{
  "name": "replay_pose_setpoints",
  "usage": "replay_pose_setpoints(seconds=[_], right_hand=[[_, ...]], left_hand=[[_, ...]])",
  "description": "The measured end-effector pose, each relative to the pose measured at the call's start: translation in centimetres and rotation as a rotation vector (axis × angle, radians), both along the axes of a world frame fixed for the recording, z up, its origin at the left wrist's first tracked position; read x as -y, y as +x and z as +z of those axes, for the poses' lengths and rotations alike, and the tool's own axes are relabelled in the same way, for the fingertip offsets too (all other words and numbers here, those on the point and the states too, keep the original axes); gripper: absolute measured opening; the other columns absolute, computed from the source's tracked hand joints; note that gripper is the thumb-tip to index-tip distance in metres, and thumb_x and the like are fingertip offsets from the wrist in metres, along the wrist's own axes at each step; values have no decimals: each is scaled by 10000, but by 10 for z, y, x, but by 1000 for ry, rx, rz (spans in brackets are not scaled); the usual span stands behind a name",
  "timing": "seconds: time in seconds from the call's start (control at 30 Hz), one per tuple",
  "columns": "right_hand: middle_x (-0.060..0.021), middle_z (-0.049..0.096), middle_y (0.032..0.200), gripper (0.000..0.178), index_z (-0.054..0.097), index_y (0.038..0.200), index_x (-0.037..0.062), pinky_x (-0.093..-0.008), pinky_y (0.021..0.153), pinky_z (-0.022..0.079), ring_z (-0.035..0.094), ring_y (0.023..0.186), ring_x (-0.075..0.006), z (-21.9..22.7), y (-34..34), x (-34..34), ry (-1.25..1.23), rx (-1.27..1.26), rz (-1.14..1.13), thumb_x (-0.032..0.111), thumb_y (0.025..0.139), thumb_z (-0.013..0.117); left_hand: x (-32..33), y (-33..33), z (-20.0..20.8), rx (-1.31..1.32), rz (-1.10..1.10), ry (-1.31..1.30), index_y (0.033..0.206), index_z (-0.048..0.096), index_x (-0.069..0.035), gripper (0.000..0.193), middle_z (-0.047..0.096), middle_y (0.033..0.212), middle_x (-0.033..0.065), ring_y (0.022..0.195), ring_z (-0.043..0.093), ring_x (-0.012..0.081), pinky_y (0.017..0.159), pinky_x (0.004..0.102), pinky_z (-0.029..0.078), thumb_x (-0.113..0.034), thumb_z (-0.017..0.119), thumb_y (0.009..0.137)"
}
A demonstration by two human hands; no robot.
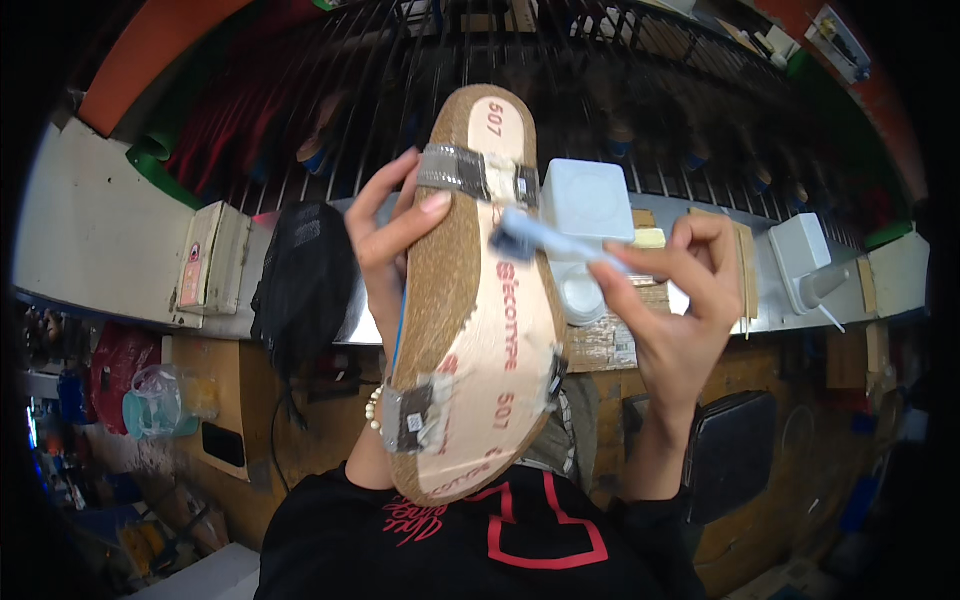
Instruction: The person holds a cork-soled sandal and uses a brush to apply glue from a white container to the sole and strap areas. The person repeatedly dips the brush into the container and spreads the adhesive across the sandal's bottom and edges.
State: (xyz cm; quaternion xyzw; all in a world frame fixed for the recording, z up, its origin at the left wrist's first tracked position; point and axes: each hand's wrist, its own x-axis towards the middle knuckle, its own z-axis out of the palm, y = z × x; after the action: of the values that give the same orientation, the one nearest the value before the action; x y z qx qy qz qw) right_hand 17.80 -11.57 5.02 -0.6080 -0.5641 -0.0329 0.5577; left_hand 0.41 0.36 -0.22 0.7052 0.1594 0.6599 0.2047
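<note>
Head view shows one sandal (pixel 480 300), bottom side up, raised in front of the person's chest, and the work on it looks to be partly done. As far as I can judge, the ends of both straps, the upper strap (pixel 455 172) and the lower strap (pixel 408 420), are already folded onto the pale bottom. No outer sole covers this bottom. The brushing seems to be in progress at the upper half; how much of the surface is already coated, I cannot tell.

From left to right, first comes a beige box (pixel 208 262) on the bench, then a black bag (pixel 303 270). Next is the left hand (pixel 378 250), which is half closed and grasps the brown left side of the sandal near the upper strap. The brush (pixel 550 238) lies across the middle of the sandal, its dark bristles over the pale bottom; they are a little blurred, so they probably touch it, but this is not certain. Behind the brush stand a white square container (pixel 588 195) and a round white cup (pixel 582 295). The right hand (pixel 690 300) pinches the brush handle between thumb and finger, with the other fingers bent loosely. Farther right is another white container (pixel 800 250).
</note>
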Motion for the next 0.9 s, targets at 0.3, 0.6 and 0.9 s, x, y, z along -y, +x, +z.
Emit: replay_pose_setpoints(seconds=[0.3, 0.6, 0.9], right_hand=[[-30, 449, 908, 91, 664, 892, -59, -254, 792, 356, 436, 882, -135, -38, 45, 19, 194, -552, -212, 7, 841, 700], [-21, 409, 875, 119, 623, 824, -44, -248, 735, 335, 391, 813, -123, -61, 61, 40, 133, -508, -328, 36, 826, 711], [-21, 423, 848, 101, 645, 809, -47, -237, 686, 330, 394, 755, -107, -69, 68, 32, 137, -595, -359, 22, 796, 718]], left_hand=[[-30, -60, -19, 698, -1211, -906, 1448, 348, -84, 676, 528, 1270, 117, 1087, 575, 293, 1045, 527, 439, -300, 662, 889], [-205, -36, -128, 1627, -1040, -1933, 1252, 549, 7, 462, 599, 1201, 198, 1036, 613, 307, 897, 412, 572, -303, 610, 915], [-307, 2, -174, 1531, -669, -1611, 1336, 469, -70, 453, 512, 1294, 194, 1173, 532, 400, 998, 470, 521, -356, 512, 988]])
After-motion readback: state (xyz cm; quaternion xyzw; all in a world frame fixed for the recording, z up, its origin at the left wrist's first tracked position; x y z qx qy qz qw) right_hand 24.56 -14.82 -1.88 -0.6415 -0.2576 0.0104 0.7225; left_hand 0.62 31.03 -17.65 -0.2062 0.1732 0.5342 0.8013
